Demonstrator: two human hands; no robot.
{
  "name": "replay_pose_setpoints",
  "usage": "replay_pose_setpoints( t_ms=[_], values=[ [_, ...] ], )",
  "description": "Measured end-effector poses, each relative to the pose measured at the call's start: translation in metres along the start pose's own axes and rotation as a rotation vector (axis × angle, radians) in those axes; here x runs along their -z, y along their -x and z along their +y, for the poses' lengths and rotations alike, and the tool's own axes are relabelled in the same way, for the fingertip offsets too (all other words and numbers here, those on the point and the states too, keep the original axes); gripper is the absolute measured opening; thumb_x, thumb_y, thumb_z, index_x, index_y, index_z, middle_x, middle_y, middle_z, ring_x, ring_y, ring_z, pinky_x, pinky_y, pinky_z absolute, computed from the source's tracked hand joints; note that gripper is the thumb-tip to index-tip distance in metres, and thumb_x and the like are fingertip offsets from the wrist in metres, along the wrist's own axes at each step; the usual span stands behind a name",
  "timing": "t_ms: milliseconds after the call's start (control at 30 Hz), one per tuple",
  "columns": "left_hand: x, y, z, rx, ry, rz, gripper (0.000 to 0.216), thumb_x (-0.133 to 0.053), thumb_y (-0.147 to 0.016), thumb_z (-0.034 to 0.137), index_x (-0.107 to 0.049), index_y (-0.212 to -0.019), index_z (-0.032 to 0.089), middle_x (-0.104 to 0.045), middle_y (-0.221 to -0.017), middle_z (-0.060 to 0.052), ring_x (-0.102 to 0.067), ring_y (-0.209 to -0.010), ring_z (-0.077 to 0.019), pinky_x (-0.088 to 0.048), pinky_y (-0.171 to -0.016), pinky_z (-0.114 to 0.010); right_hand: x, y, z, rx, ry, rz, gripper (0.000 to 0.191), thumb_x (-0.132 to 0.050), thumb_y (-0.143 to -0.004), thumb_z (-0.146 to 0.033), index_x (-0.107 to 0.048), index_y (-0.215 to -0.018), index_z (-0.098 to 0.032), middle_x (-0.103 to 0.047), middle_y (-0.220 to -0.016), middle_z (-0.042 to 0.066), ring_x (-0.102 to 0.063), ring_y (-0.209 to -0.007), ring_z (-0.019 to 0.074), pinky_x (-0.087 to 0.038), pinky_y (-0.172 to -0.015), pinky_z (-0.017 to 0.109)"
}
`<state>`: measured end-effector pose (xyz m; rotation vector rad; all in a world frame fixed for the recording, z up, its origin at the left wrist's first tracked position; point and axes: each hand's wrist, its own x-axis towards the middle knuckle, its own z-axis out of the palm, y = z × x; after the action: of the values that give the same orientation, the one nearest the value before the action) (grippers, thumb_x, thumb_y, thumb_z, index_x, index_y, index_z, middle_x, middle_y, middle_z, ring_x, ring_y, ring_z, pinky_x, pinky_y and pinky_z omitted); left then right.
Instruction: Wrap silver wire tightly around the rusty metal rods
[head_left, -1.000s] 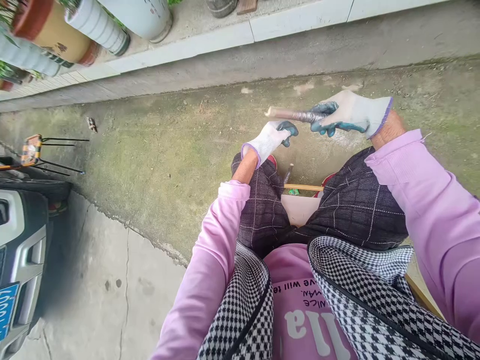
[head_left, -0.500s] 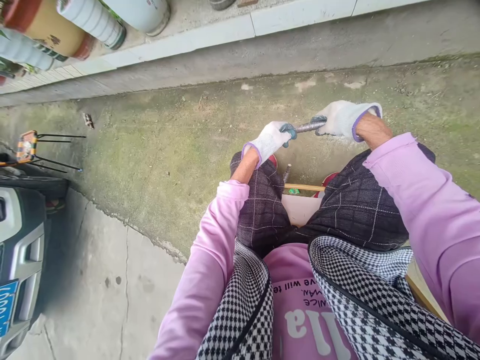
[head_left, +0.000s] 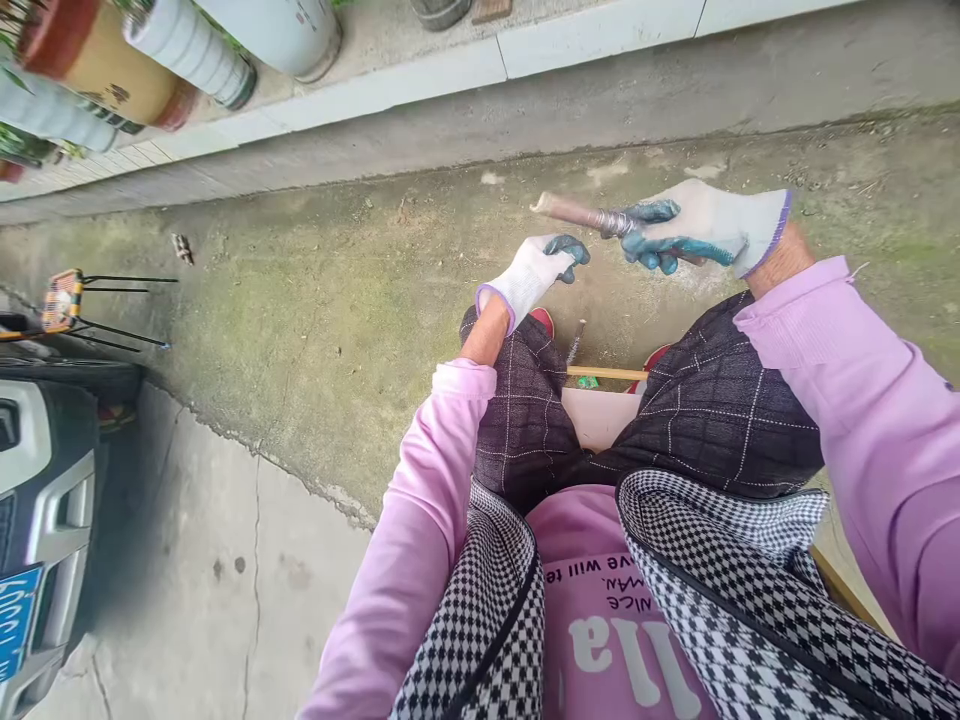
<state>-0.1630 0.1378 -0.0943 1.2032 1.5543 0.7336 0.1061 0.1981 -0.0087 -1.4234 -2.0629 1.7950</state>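
I sit with both knees up and wear white gloves with blue-green fingertips. My right hand [head_left: 697,232] is closed round a short brown rod [head_left: 568,210] with shiny metal wound about its middle; the rod points left, level over the ground. My left hand [head_left: 529,276] is curled into a loose fist just below and left of the rod's wound part, not touching it. What its fingers enclose is hidden.
A thin wooden stick [head_left: 609,374] and a pale board [head_left: 600,418] lie between my legs. The front of a car [head_left: 37,500] stands at the left, beside a small stand with metal prongs [head_left: 66,300]. Flower pots [head_left: 105,65] line a white curb [head_left: 600,42].
Half a second ago both hands were together on the rod. My right hand has since lifted it up and away to the right, turned palm up, and my left hand has come off it.
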Motion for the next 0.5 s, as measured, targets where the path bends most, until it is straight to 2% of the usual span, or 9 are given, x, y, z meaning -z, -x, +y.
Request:
replay_pose_setpoints(
  t_ms=[100, 167, 233, 300, 400, 500],
  values=[
    [-0.010, 0.005, 0.006, 0.032, -0.013, -0.070, 0.013, -0.077, -0.101, 0.013, -0.088, -0.107, 0.016, -0.089, -0.096, -0.003, -0.082, -0.078, -0.0119, -0.072, -0.097, -0.029, -0.009, -0.002, -0.010, 0.035, -0.063, 0.047, 0.025, -0.075, -0.131, -0.038, -0.075, -0.112, -0.021, -0.074, -0.091, 0.003, -0.062, -0.081, 0.0155, -0.056, -0.076, 0.026],
    [-0.015, 0.008, 0.011, 0.049, -0.041, -0.126, 0.019, -0.074, -0.100, 0.010, -0.090, -0.108, 0.016, -0.086, -0.090, -0.002, -0.080, -0.075, -0.0118, -0.071, -0.094, -0.029, -0.015, -0.010, -0.013, 0.014, -0.029, 0.078, 0.021, -0.069, -0.132, -0.030, -0.074, -0.114, -0.021, -0.073, -0.092, 0.002, -0.062, -0.082, 0.0157, -0.057, -0.079, 0.026],
    [-0.016, 0.011, 0.014, 0.050, -0.077, -0.179, 0.022, -0.072, -0.098, 0.008, -0.091, -0.107, 0.016, -0.082, -0.084, 0.000, -0.080, -0.075, -0.0119, -0.070, -0.092, -0.027, -0.020, -0.019, -0.016, -0.038, 0.156, 0.132, 0.011, -0.072, -0.128, -0.022, -0.076, -0.118, -0.019, -0.075, -0.095, 0.002, -0.062, -0.084, 0.0160, -0.055, -0.082, 0.029],
    [-0.015, 0.014, 0.016, 0.042, -0.113, -0.208, 0.022, -0.072, -0.097, 0.008, -0.091, -0.106, 0.016, -0.081, -0.082, 0.001, -0.080, -0.075, -0.0116, -0.069, -0.091, -0.025, -0.025, -0.028, -0.017, -0.087, 0.433, 0.169, 0.006, -0.078, -0.125, -0.022, -0.078, -0.120, -0.018, -0.079, -0.100, 0.004, -0.064, -0.089, 0.0176, -0.052, -0.086, 0.031],
    [-0.009, 0.015, 0.016, 0.037, -0.146, -0.181, 0.017, -0.077, -0.098, 0.013, -0.091, -0.106, 0.017, -0.083, -0.086, 0.001, -0.079, -0.073, -0.0105, -0.069, -0.087, -0.023, -0.026, -0.039, -0.015, -0.128, 0.659, 0.147, 0.009, -0.080, -0.124, -0.029, -0.080, -0.122, -0.021, -0.084, -0.107, 0.007, -0.070, -0.095, 0.0217, -0.053, -0.087, 0.033],
    [-0.004, 0.014, 0.016, 0.050, -0.157, -0.091, 0.013, -0.081, -0.097, 0.017, -0.090, -0.106, 0.019, -0.086, -0.091, 0.000, -0.080, -0.075, -0.0119, -0.071, -0.088, -0.025, -0.022, -0.045, 0.000, -0.082, 0.614, 0.102, 0.007, -0.082, -0.120, -0.027, -0.079, -0.116, -0.023, -0.083, -0.099, 0.008, -0.073, -0.101, 0.0263, -0.055, -0.092, 0.035]
  ],
)
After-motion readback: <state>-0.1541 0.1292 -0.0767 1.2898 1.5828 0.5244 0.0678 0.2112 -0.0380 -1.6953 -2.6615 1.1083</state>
